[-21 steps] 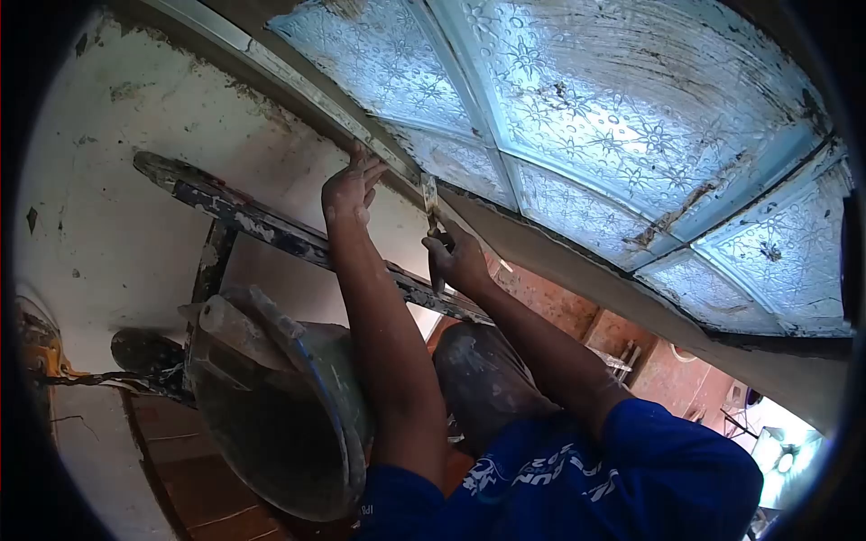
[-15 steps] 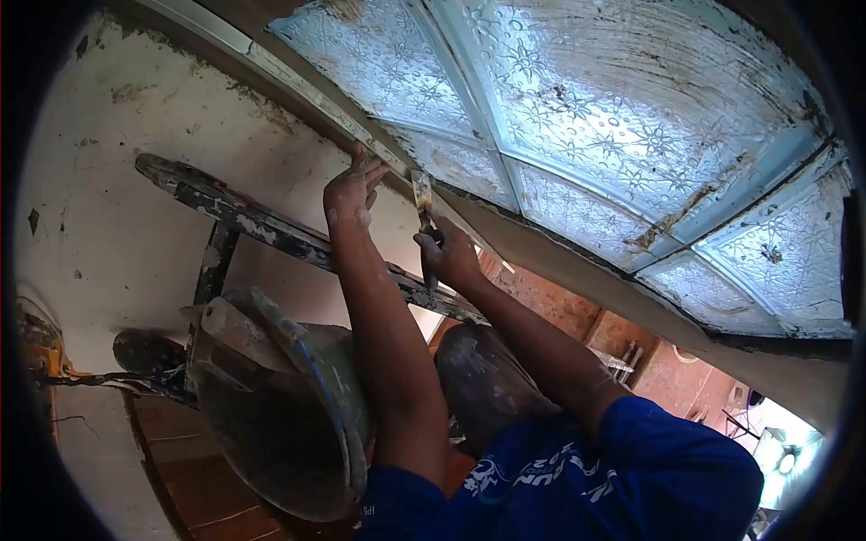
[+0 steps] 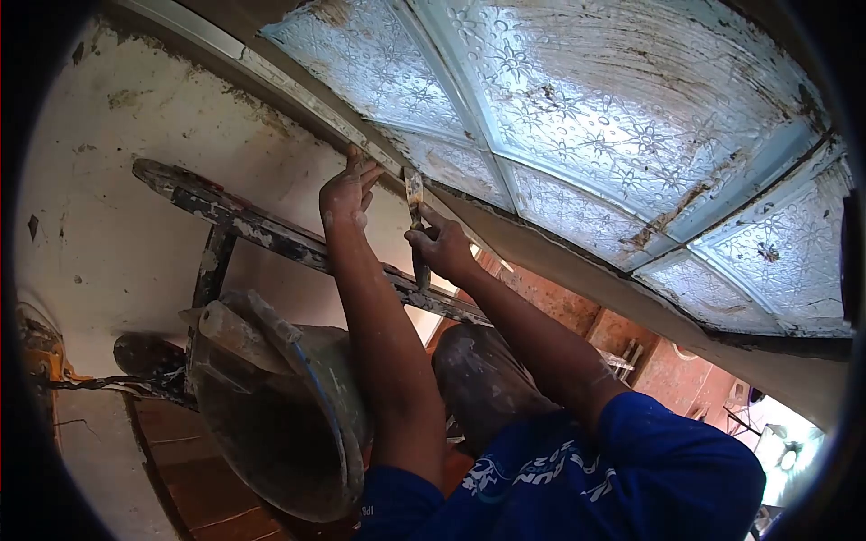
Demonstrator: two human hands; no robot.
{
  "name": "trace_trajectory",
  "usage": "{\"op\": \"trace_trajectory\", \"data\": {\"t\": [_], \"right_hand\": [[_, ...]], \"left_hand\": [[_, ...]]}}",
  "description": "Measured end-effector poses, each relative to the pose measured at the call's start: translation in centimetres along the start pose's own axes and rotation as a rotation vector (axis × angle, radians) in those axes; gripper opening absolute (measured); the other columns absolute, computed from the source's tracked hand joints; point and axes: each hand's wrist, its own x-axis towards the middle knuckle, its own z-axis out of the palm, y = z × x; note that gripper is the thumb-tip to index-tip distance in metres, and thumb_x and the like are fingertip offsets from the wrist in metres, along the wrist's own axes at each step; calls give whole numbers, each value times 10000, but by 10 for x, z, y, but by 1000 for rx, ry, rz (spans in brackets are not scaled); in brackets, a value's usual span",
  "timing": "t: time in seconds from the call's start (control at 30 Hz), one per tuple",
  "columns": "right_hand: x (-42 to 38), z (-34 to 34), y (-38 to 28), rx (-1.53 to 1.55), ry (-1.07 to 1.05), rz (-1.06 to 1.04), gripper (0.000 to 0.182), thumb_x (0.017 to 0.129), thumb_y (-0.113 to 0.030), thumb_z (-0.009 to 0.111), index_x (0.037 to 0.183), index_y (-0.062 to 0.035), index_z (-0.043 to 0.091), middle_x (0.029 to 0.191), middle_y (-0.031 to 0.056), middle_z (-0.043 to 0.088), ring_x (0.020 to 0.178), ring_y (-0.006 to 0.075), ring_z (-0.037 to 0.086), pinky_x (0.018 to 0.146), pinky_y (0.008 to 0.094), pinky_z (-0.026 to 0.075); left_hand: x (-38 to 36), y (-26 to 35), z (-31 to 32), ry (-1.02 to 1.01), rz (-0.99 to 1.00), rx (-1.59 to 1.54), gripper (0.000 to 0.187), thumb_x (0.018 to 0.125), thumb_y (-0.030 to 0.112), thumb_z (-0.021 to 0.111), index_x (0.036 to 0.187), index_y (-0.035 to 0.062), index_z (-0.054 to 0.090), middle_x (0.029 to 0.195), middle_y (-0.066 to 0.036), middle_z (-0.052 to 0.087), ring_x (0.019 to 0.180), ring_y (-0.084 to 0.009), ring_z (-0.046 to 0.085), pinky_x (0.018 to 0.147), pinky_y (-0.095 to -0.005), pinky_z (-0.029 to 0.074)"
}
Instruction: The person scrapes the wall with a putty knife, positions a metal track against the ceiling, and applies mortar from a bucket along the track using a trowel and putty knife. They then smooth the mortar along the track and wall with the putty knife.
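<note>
**Blade at the edge of the glass**

My right hand [image 3: 442, 248] is closed around the handle of a putty knife [image 3: 416, 216], gripped low so the flat blade points up and its tip meets the seam where the patterned glass [image 3: 577, 99] sits in the window frame [image 3: 316, 104]. Holding it by the end of the handle gives me reach without my knuckles crowding the pane.

My left hand [image 3: 345, 194] is just beside it, holding nothing. Its fingers are spread and pressed against the frame edge, which I take as a brace, steadying me and marking the line next to the blade. The two hands are near each other but not touching.

Below my arms a mortar-caked bucket [image 3: 280, 406] hangs tilted against the wooden ladder [image 3: 262, 230], close enough that filler would be within a short reach; I cannot see what is in it. The ladder leans across the stained white wall [image 3: 117, 216]. My knee [image 3: 478, 379], grey with dust, is bent up beneath my forearms.
</note>
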Motion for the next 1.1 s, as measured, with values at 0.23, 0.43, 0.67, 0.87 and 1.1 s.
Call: {"op": "trace_trajectory", "data": {"t": [0.23,0.43,0.67,0.87,1.1], "right_hand": [[-9,-12,-9,-100,-43,-93,580,896,-270,703,1380,14,555,838,212,696,744,279,672,757,388,522],[-27,-23,-30,-2,-30,-12,531,925,-248,648,1361,43,562,820,178,704,731,217,670,725,368,522],[-19,-21,-33,67,-4,28,478,946,-232,609,1321,63,588,839,169,716,691,206,672,708,366,536],[-10,1,0,-94,156,-136,495,952,-242,627,1343,57,579,787,119,685,710,175,649,722,342,533],[-23,0,-48,55,6,-57,440,939,-235,615,1250,76,622,814,168,715,688,224,674,678,362,532]], "left_hand": [[9,-8,-4,-32,-17,-3,851,945,721,477,1464,47,473,1322,-85,659,1268,-125,549,1007,-332,336],[4,-5,-1,6,-24,-32,821,955,686,504,1418,8,520,1322,-109,656,1250,-143,573,1028,-338,329],[-2,-1,1,47,-22,-23,787,953,671,528,1331,-15,597,1225,-98,710,1156,-133,633,955,-308,369],[0,-2,0,25,-5,-23,769,963,661,520,1323,-13,605,1205,-90,720,1123,-112,643,896,-267,392],[0,-3,2,51,21,-21,777,963,661,518,1334,-17,597,1237,-104,706,1167,-124,626,941,-294,394]]}}
